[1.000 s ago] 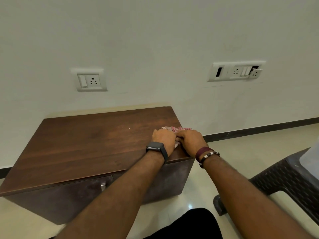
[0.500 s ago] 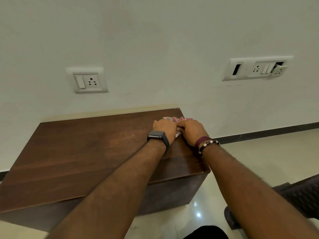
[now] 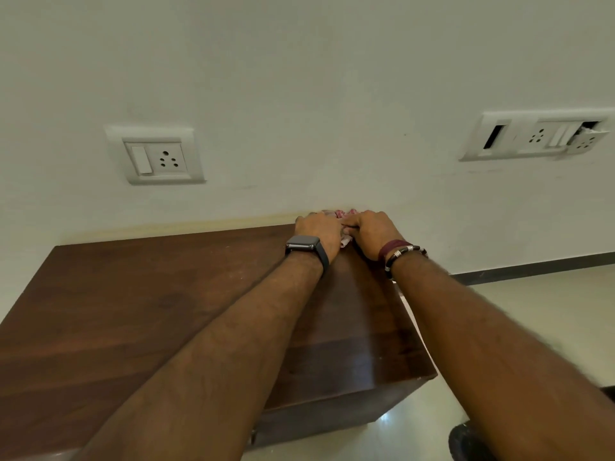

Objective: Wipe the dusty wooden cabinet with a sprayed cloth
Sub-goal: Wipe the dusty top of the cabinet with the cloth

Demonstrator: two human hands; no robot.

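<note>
A low dark wooden cabinet stands against the wall, its top filling the lower left. A crumpled pink and white cloth lies at the cabinet's far right corner, mostly hidden under both hands. My left hand, with a dark watch on the wrist, presses on the cloth with curled fingers. My right hand, with bracelets on the wrist, holds the cloth beside it. The two hands touch each other close to the wall.
The white wall carries a socket plate at the left and a wider, partly broken switch plate at the right. Pale tiled floor lies right of the cabinet. A dark object sits at the lower right edge.
Both hands have pushed the cloth from the front right part of the cabinet top back to its far edge by the wall. The view has moved closer.
</note>
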